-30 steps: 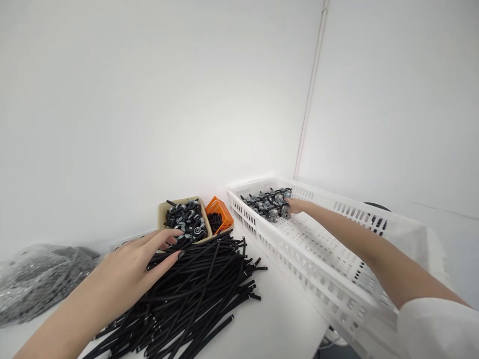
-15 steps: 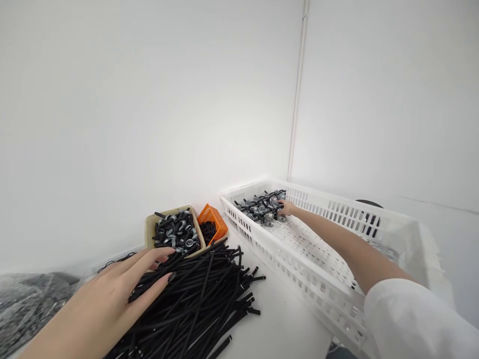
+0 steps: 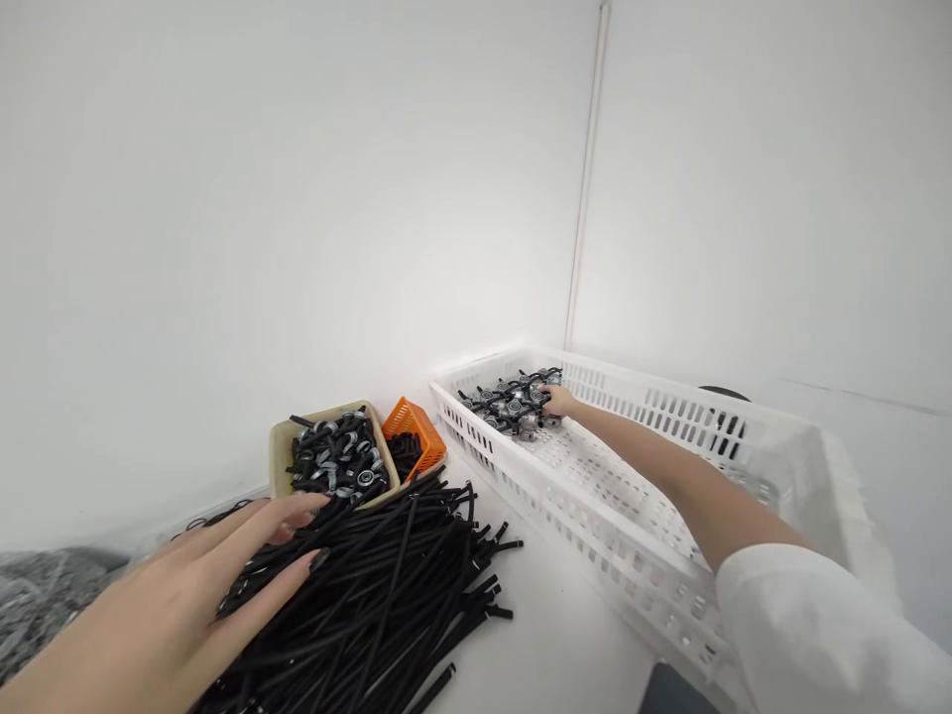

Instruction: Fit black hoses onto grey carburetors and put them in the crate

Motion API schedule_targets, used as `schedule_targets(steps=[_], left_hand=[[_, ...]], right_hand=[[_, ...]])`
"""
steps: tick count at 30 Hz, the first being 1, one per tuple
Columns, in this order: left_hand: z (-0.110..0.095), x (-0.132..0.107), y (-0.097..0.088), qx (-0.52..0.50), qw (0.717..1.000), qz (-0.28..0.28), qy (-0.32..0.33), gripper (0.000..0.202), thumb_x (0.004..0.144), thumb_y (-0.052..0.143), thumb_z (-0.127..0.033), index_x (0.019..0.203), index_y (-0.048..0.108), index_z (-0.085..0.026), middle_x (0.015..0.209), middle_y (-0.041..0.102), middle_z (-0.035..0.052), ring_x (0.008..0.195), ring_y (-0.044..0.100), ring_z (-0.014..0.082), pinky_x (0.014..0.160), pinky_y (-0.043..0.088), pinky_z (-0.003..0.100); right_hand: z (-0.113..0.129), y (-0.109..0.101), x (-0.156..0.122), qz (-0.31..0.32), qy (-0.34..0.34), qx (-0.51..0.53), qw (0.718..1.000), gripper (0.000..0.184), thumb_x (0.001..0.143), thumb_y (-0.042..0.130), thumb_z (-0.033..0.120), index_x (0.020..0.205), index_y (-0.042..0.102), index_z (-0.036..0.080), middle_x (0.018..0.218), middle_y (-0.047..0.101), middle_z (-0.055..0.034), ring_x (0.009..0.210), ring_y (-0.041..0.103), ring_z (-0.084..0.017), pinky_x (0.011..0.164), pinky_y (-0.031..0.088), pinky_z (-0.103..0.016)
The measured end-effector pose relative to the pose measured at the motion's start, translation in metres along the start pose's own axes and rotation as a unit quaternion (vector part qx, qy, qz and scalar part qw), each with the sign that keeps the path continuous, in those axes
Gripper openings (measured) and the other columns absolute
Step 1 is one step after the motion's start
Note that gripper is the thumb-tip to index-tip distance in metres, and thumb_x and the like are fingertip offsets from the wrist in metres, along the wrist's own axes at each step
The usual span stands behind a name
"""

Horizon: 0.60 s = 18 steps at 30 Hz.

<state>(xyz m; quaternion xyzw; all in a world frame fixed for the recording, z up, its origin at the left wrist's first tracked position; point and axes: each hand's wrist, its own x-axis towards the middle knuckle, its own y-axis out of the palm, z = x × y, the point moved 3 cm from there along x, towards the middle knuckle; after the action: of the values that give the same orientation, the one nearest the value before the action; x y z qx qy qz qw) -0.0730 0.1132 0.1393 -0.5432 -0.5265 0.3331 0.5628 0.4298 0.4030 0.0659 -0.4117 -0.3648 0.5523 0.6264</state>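
Head camera view: the left hand [image 3: 193, 590] lies palm down on a heap of thin black rods [image 3: 387, 585], fingers spread and loose, closed around nothing. Laid flat like that, it bears on the top of the heap, with its fingertips close to the edge of the tan tray [image 3: 277, 461]. The rods fan out across the white table [image 3: 565, 645], their far ends pointing toward the long white crate [image 3: 587, 540].

The right arm, in a white sleeve [image 3: 818, 645], is stretched almost straight along the crate because the only contents, a cluster of small grey and black metal parts [image 3: 510, 405], sit at its far end by the wall corner. The right hand [image 3: 557, 401] meets that cluster with its fingertips. It is small and far off in the view, so whether it pinches a part or only touches the cluster cannot be told.

The tan tray is heaped with small black and silver pieces [image 3: 334, 461]. An orange basket [image 3: 423, 426] stands touching it on the right, with dark bits inside. Both sit just behind the rods and close to the crate's far corner, crowding the space there. A greyish plastic bag [image 3: 37, 605] lies blurred at the left edge, possibly holding more parts. The crate's near wall stands between the rods and the metal parts.
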Motion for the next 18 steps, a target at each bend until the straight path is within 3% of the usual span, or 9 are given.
schedule_targets(steps=[6, 11, 16, 18], left_hand=[[-0.0047, -0.0018, -0.0024, -0.004, 0.999, -0.04, -0.006, 0.052, 0.084, 0.036, -0.074, 0.125, 0.053, -0.048, 0.127, 0.067, -0.0096, 0.115, 0.067, 0.0251, 0.102, 0.054, 0.046], [0.0006, 0.0004, 0.0017, 0.01, 1.0, -0.011, 0.001, 0.051, 0.083, 0.041, -0.072, 0.13, 0.048, -0.053, 0.13, 0.065, -0.0128, 0.116, 0.066, 0.0236, 0.101, 0.055, 0.044], [-0.0058, 0.0004, 0.0026, 0.0, 0.999, -0.051, 0.001, 0.05, 0.085, 0.034, -0.073, 0.124, 0.054, -0.049, 0.129, 0.066, -0.0108, 0.117, 0.066, 0.0254, 0.104, 0.052, 0.048], [-0.0072, 0.0014, 0.0039, 0.002, 0.999, -0.04, 0.0, 0.051, 0.085, 0.035, -0.072, 0.126, 0.054, -0.049, 0.131, 0.065, -0.0103, 0.119, 0.065, 0.025, 0.105, 0.051, 0.049]], right_hand=[[0.0014, 0.0008, 0.0053, 0.001, -0.015, -0.003, 1.0, 0.034, 0.096, 0.061, 0.033, 0.126, 0.058, 0.017, 0.126, 0.06, -0.0093, 0.106, 0.063, -0.024, 0.088, 0.056, -0.043], [0.0013, -0.0013, 0.0053, 0.006, -0.002, -0.004, 1.0, 0.033, 0.096, 0.061, 0.033, 0.125, 0.059, 0.017, 0.125, 0.06, -0.0093, 0.105, 0.063, -0.023, 0.088, 0.056, -0.042], [-0.0026, 0.0028, 0.0079, 0.014, 0.016, 0.026, 0.999, 0.035, 0.096, 0.062, 0.033, 0.126, 0.057, 0.016, 0.122, 0.061, -0.0092, 0.101, 0.064, -0.023, 0.084, 0.058, -0.041], [-0.0043, 0.0051, 0.0095, 0.016, 0.022, 0.046, 0.999, 0.035, 0.096, 0.061, 0.033, 0.127, 0.057, 0.016, 0.121, 0.061, -0.0093, 0.1, 0.065, -0.022, 0.083, 0.058, -0.04]])
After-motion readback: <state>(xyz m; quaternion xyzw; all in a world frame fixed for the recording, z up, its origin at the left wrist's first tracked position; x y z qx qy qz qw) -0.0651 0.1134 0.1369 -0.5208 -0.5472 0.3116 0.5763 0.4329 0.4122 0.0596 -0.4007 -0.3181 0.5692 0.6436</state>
